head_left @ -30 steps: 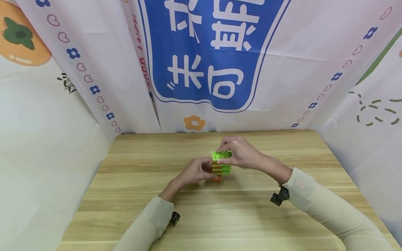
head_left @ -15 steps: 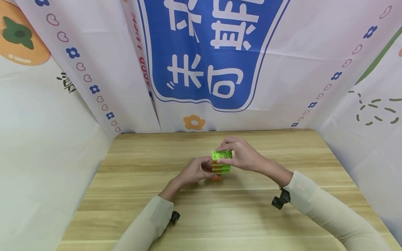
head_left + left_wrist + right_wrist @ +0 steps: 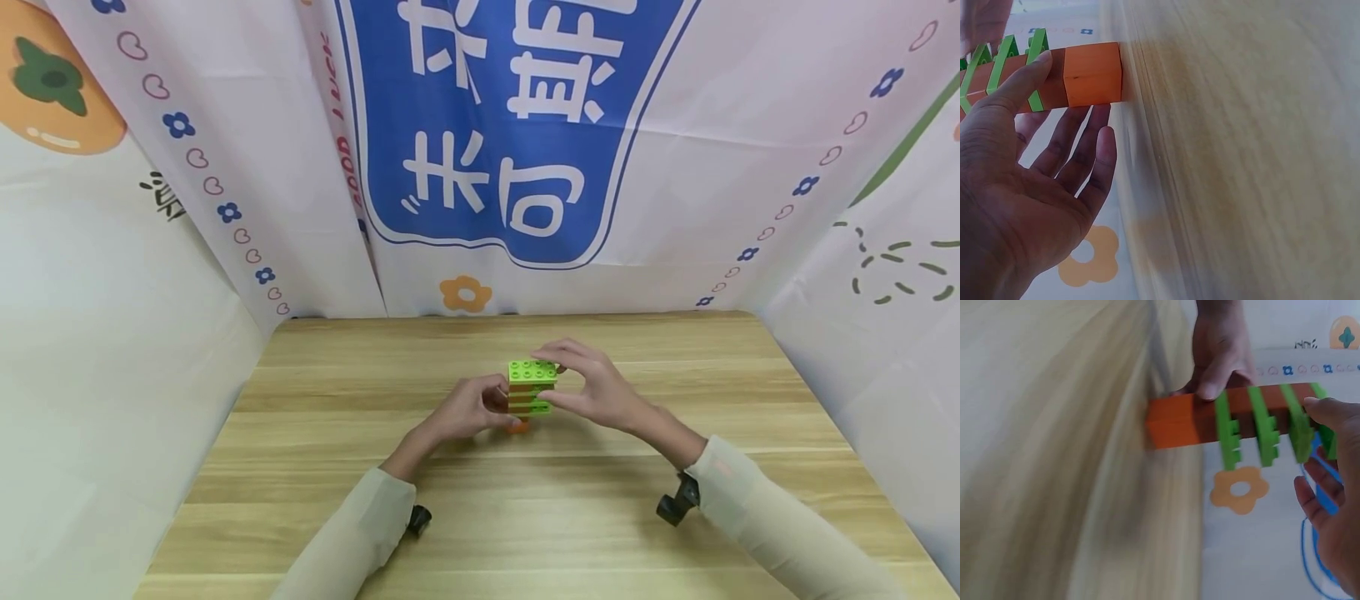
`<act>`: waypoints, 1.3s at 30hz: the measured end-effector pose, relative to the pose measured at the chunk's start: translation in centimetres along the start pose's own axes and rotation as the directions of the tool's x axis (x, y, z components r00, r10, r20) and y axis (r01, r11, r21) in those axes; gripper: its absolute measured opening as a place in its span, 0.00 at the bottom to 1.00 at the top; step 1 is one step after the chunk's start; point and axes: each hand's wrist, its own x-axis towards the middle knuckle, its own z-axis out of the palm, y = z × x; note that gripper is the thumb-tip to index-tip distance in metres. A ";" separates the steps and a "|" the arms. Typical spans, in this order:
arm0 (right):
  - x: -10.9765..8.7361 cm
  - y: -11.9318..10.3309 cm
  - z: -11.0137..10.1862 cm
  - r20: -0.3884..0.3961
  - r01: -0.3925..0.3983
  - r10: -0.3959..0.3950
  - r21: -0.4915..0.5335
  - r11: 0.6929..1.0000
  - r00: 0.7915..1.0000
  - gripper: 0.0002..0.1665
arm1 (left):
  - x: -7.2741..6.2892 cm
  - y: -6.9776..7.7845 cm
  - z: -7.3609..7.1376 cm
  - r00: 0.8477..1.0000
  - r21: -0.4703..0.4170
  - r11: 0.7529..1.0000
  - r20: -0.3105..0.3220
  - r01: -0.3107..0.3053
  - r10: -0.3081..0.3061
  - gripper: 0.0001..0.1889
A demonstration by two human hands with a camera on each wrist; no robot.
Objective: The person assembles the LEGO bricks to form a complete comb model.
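A tower of toy building bricks (image 3: 519,396) stands upright on the table, orange blocks alternating with thin green plates that jut out to the right. Studs show on the top green plate (image 3: 531,371). My left hand (image 3: 468,408) grips the tower low down from the left; in the left wrist view its thumb (image 3: 1025,78) presses the near side and its fingers reach behind. At the right, my right hand (image 3: 600,387) is spread around the plates' ends. Its thumb (image 3: 1329,411) overlaps the upper plates in the right wrist view; whether it touches them is hard to tell.
The wooden table (image 3: 570,517) runs back to a white printed cloth (image 3: 675,208) with a blue panel. Similar cloth hangs along both sides. Black wrist cameras sit on both cuffs.
My right hand has loosened from the top green plate and moved slightly right and down, uncovering more studs. My left hand keeps its hold on the tower, which stays in place.
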 end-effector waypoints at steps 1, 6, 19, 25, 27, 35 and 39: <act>-0.2 0.2 0.1 -0.007 0.004 -0.004 0.009 1.000 1.000 0.37 | 0.0 0.1 0.0 1.000 0.000 1.000 -0.001 0.004 -0.004 0.14; -0.9 1.0 0.6 -0.031 0.008 -0.007 0.040 0.999 1.000 0.43 | 0.0 0.3 -0.3 1.000 0.002 1.000 -0.006 0.021 -0.021 0.14; -1.0 2.9 1.2 0.050 -0.104 0.099 0.110 0.989 0.994 0.58 | 0.4 -0.1 -0.3 0.999 0.004 0.999 -0.021 0.041 -0.041 0.15; -0.7 3.2 1.1 0.127 -0.214 0.195 0.158 0.964 0.973 0.66 | 0.7 -0.2 -0.3 0.999 -0.036 0.998 -0.027 0.045 -0.046 0.20; -0.6 3.4 1.1 0.133 -0.241 0.220 0.167 0.956 0.966 0.67 | 0.8 -0.1 -0.3 0.998 -0.040 0.998 -0.029 0.047 -0.048 0.21; 0.1 4.5 1.4 0.132 -0.274 0.252 0.198 0.941 0.959 0.70 | 1.1 0.4 -0.4 0.993 -0.085 0.993 -0.080 0.080 -0.087 0.23; 0.5 5.0 1.5 0.140 -0.307 0.280 0.246 0.919 0.950 0.70 | 1.3 0.5 -0.6 0.990 -0.120 0.991 -0.119 0.064 -0.079 0.27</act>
